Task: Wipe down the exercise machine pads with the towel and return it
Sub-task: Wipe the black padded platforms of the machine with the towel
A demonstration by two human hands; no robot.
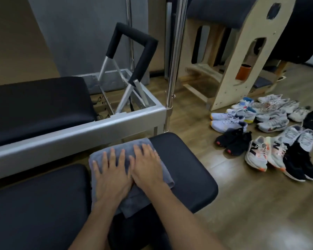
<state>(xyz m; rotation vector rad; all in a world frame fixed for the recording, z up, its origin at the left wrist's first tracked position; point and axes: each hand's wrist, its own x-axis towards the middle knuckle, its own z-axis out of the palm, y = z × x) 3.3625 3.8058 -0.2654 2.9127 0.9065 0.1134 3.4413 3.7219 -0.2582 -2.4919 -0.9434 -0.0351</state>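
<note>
**Item 1: towel** (116,150). Grey and folded into layers, it lies flat at 6 o'clock in your view. It covers the left end of the right-hand pad (186,170). Its left edge sits just beside the near-left pad (38,204), and one corner hangs over the near edge.

**Item 2: left hand** (110,177). It rests palm down on the towel with the fingers straight and spread. It presses the cloth and pinches nothing.

**Item 3: right hand** (149,165). It rests palm down, side against the left hand, with straight fingers pointing to 12 o'clock. It also presses flat with no grip on the cloth.

**Item 4: far pad** (38,105). It sits at 9 o'clock, beyond the silver frame rail (79,134), and no cloth is on it.

**Item 5: surroundings.**
- A padded footbar (134,49) stands at 12 o'clock.
- A wooden barrel (242,51) stands at 1 o'clock.
- Shoes (269,138) are scattered on the floor at 3 o'clock.

**Step in hand (judged).** You are wiping the right-hand pad, and most of its surface toward 3 o'clock lies bare.

**Next move (judged).**
- Slide the towel toward 3 o'clock under even palm pressure.
- Keep your fingers flat so the layers do not roll or bunch.
- The near-left and far pads would follow.
- You cannot tell from this view where the towel goes back.
</note>
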